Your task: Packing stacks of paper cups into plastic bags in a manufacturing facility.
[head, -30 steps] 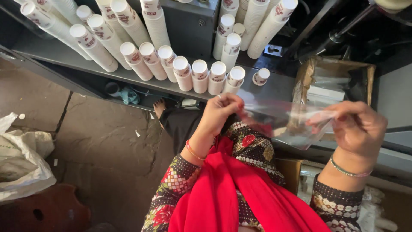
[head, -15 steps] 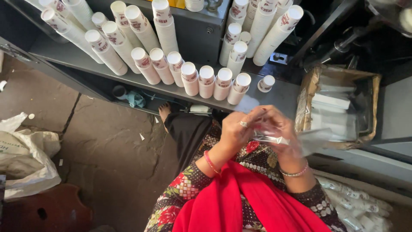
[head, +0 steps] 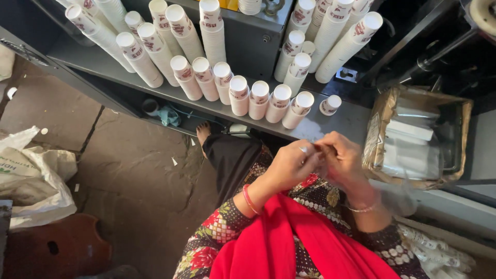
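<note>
Clear plastic bag (head: 398,199): thin, see-through film, held in front of the person's lap, its gathered top pinched between both hands and its loose body hanging down and to the right past the right wrist; hard to make out against the dark ledge behind it. Left hand (head: 292,165): fingers curled narrow and closed on the top of the film, a ring on one finger, a red bangle at the wrist. Right hand (head: 341,157): fingers bent tight and closed on the same bunched film, touching the left hand at the fingertips, a thin bracelet at the wrist. Both forearms wear patterned floral sleeves, with a red cloth (head: 305,243) draped down between them. Just beyond the hands, a grey metal shelf (head: 325,126) carries a row of stacks of white paper cups (head: 261,98) with printed bands, lying tilted with their bases toward the camera; taller stacks lean further back on either side. One single small cup (head: 330,104) stands at the right end of the row. Right of the hands, a brown cardboard box (head: 377,134) lined with plastic holds flat folded clear bags. Below the shelf, a bare foot (head: 203,133) rests on the stone floor (head: 134,175). At far left lie white sacks (head: 31,175), and a dark reddish stool (head: 57,248) sits at the lower left corner.
</note>
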